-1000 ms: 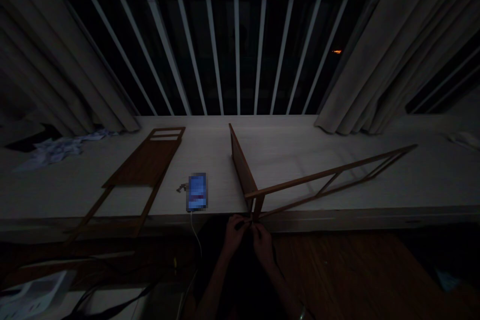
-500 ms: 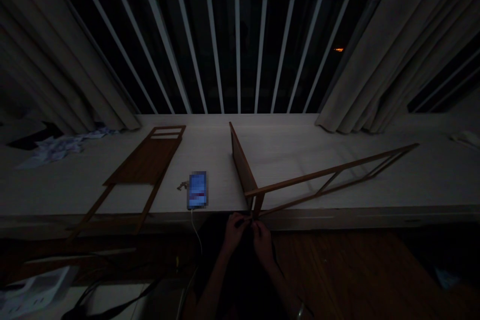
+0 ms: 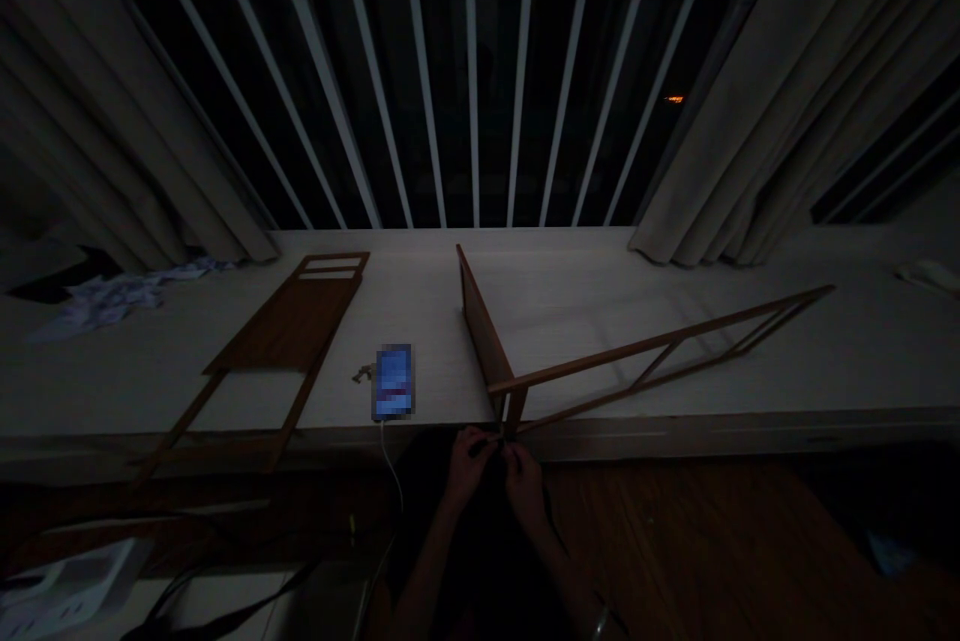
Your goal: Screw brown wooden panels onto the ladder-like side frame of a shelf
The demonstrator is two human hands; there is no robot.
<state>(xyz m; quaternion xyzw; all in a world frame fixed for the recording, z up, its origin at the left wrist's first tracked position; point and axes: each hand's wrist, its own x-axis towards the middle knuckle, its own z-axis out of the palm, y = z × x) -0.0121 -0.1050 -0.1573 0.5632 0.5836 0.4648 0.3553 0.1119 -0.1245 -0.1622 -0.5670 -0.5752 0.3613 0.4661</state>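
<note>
A wooden folding frame (image 3: 600, 361) with a dark panel (image 3: 480, 321) stands on its side on the white sill, its near corner at the front edge. My left hand (image 3: 471, 456) is closed in a pinch just below that corner. Close beside it, my right hand (image 3: 523, 476) also pinches, its fingertips nearly meeting the left ones. Something small and pale may be between the fingertips, but darkness hides what it is. Whether the fingers touch the wood I cannot tell.
A second wooden frame with a panel (image 3: 289, 321) lies on the left of the sill (image 3: 427, 291), overhanging its edge. Between the frames lies a lit phone (image 3: 393, 381) with a cable (image 3: 388, 466) and small metal pieces (image 3: 363, 374). Crumpled papers (image 3: 112, 301) lie far left. White railings (image 3: 472, 101) stand behind.
The view has shifted very slightly. Both hands stay at the frame's corner with hardly any visible motion.
</note>
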